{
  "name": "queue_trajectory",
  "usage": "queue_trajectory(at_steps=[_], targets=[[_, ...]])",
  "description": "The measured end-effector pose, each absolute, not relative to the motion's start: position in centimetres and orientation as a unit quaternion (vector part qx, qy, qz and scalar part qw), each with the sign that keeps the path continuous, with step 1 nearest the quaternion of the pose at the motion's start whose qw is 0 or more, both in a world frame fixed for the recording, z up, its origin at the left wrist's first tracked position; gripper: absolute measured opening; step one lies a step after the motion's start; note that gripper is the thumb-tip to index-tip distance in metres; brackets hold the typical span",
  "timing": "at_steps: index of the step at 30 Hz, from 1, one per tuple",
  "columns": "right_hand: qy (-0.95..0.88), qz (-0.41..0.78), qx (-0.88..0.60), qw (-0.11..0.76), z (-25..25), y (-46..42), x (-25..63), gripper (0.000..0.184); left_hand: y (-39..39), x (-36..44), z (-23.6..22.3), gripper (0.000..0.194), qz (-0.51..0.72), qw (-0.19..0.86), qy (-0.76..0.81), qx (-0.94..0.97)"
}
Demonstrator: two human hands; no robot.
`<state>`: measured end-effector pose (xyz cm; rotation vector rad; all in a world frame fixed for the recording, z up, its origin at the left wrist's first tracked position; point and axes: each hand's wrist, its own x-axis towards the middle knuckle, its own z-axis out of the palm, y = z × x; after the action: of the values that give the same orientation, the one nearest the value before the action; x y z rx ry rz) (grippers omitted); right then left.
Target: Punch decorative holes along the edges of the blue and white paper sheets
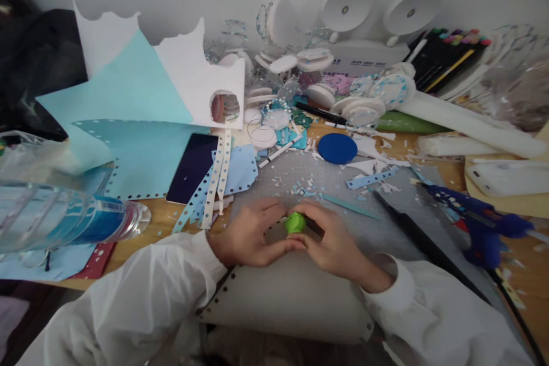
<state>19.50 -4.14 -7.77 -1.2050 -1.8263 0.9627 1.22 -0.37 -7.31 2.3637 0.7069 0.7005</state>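
Both my hands meet over a grey cutting mat [386, 223] near the table's front edge. A small bright green object [295, 222] sits between them; it looks like a small craft punch, though I cannot be sure. My left hand [246, 234] curls round its left side with the thumb underneath. My right hand [332, 237] pinches it from the right, fingers closed over its top. A white sheet of paper [291, 297] with punched edges lies under my wrists. White sleeves cover both forearms.
A dark phone [193, 167] lies left of the mat among punched paper strips [217, 177]. A blue glue gun [480, 223] rests at right. A blue disc [337, 148], light blue sheets [128, 126], white discs, markers [446, 54] and a clear container [55, 211] crowd the table.
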Motion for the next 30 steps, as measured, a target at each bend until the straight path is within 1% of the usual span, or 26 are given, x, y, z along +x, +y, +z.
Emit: queue_trajectory(at_steps=[4,7,10,14,19,30], targets=[[-0.707,0.374,-0.469,0.376,-7.6,-4.0,19.5,0.01,-0.2,1.2,-7.1,0.035,0.247,0.297,0.276,0.88],[-0.703,0.381,-0.464,0.381,-7.4,-3.9,19.8,0.012,0.1,1.1,-6.7,0.039,0.229,0.346,0.292,0.862],[-0.7,0.385,-0.463,0.383,-7.2,-3.7,20.3,0.012,0.4,0.8,-6.4,0.032,0.213,0.398,0.282,0.847],[-0.71,0.369,-0.462,0.384,-7.0,-3.6,20.9,0.017,0.5,0.6,-6.5,0.025,0.212,0.371,0.279,0.86],[-0.72,0.378,-0.452,0.366,-6.9,-3.5,21.1,0.019,0.5,0.6,-6.8,0.026,0.234,0.344,0.261,0.871],[-0.689,0.401,-0.48,0.366,-7.0,-3.4,21.6,0.026,0.6,0.3,-6.8,0.025,0.22,0.35,0.262,0.872]])
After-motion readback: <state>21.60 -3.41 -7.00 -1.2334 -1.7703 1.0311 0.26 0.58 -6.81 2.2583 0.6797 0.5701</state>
